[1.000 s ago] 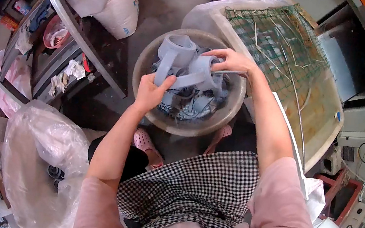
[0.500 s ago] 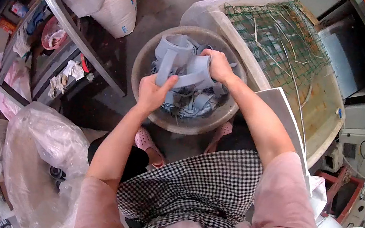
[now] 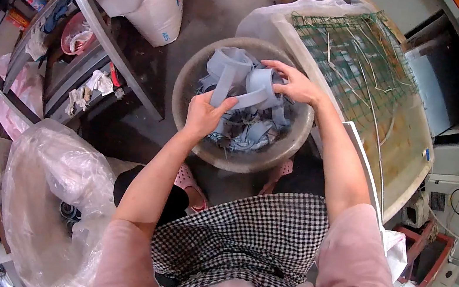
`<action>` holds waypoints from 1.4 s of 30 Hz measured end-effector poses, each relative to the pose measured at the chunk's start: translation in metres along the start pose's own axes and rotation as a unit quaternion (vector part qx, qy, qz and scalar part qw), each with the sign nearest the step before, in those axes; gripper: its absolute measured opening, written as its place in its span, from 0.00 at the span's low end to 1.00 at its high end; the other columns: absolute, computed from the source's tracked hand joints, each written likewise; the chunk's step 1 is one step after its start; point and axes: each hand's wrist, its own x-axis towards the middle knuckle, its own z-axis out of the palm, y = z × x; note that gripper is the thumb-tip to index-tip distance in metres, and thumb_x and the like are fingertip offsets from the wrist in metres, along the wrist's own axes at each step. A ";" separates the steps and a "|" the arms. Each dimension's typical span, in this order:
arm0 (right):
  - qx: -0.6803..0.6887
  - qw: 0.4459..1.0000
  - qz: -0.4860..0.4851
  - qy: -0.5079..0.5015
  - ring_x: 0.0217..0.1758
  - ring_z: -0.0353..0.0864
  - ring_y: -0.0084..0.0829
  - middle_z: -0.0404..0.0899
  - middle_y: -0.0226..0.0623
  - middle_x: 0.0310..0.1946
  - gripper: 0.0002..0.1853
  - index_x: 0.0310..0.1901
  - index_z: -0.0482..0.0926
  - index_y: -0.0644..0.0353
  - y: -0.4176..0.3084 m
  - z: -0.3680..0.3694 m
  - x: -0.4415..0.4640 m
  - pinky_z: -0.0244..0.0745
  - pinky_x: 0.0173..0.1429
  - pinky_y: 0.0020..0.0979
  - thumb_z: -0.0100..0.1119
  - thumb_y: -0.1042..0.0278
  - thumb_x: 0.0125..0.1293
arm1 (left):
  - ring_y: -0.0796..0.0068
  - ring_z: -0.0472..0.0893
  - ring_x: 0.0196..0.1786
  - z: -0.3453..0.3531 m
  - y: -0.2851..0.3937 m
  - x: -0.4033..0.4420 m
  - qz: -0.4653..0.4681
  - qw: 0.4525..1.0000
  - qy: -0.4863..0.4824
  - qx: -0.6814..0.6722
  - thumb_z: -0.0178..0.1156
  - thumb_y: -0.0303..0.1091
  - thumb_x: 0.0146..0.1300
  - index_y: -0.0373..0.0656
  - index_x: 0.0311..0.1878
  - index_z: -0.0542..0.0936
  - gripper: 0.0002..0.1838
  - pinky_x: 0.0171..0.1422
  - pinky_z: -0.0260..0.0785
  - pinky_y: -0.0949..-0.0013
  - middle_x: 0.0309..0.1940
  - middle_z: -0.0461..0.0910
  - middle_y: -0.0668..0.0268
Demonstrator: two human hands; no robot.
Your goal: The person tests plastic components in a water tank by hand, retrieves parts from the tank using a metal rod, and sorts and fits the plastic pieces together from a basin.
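Over a round basin, my two hands hold a grey-blue plastic piece made of rings joined by a flat band. My left hand pinches the band at its lower left. Thumb and fingers of my right hand grip the right-hand ring at its edge. The other ring lies to the upper left, above my left hand. Below, the basin holds a heap of similar grey-blue pieces and scraps.
A large pale tub with green netting stands at the right. White sacks are at the upper left, beside a metal frame. A clear plastic bag stands at the lower left.
My right hand turned over the ring and then back, its fingers now spread wider around the edge. The view has shifted slightly, and my left hand keeps its hold on the band.
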 end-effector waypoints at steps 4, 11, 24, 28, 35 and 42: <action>-0.028 0.999 0.032 0.010 0.53 0.71 0.29 0.73 0.40 0.52 0.30 0.60 0.67 0.60 -0.004 0.002 0.001 0.66 0.59 0.29 0.54 0.69 0.51 | 0.81 0.73 0.25 -0.001 0.011 0.000 0.014 1.000 -0.005 0.011 0.64 0.45 0.57 0.37 0.34 0.82 0.17 0.32 0.66 0.72 0.19 0.77 0.66; -0.243 0.952 -0.041 0.180 0.58 0.70 0.43 0.73 0.47 0.52 0.26 0.57 0.70 0.61 -0.032 -0.001 -0.016 0.65 0.61 0.36 0.57 0.64 0.55 | 0.83 0.71 0.22 -0.005 0.025 0.000 -0.040 0.997 -0.034 -0.051 0.61 0.45 0.60 0.36 0.27 0.77 0.19 0.27 0.62 0.75 0.16 0.73 0.71; -0.438 0.808 0.295 0.260 0.50 0.74 0.50 0.75 0.53 0.44 0.36 0.59 0.65 0.62 -0.039 -0.012 -0.309 0.70 0.52 0.41 0.68 0.76 0.44 | 0.82 0.73 0.25 -0.004 0.044 -0.006 -0.077 0.977 -0.036 -0.194 0.60 0.38 0.62 0.36 0.37 0.75 0.13 0.30 0.66 0.77 0.25 0.76 0.68; -0.350 0.863 0.243 0.270 0.44 0.78 0.49 0.79 0.51 0.40 0.30 0.52 0.73 0.60 -0.049 -0.061 -0.308 0.71 0.49 0.38 0.67 0.80 0.41 | 0.79 0.73 0.28 -0.001 0.038 -0.003 -0.104 0.950 -0.064 -0.287 0.50 0.45 0.67 0.37 0.44 0.72 0.18 0.33 0.66 0.74 0.28 0.76 0.66; -0.439 0.764 0.358 0.309 0.51 0.76 0.46 0.77 0.50 0.46 0.38 0.57 0.68 0.61 -0.014 -0.126 -0.292 0.71 0.53 0.38 0.73 0.74 0.39 | 0.75 0.71 0.27 -0.001 0.041 -0.005 -0.110 0.922 -0.088 -0.361 0.27 0.64 0.67 0.37 0.55 0.66 0.37 0.33 0.64 0.72 0.29 0.75 0.64; -0.561 0.720 0.140 0.383 0.55 0.70 0.47 0.70 0.47 0.52 0.39 0.61 0.65 0.56 -0.029 -0.089 -0.263 0.66 0.60 0.38 0.71 0.70 0.44 | 0.76 0.69 0.26 0.000 0.044 -0.003 -0.078 0.923 -0.095 -0.364 0.36 0.56 0.70 0.36 0.54 0.68 0.30 0.31 0.63 0.73 0.29 0.75 0.64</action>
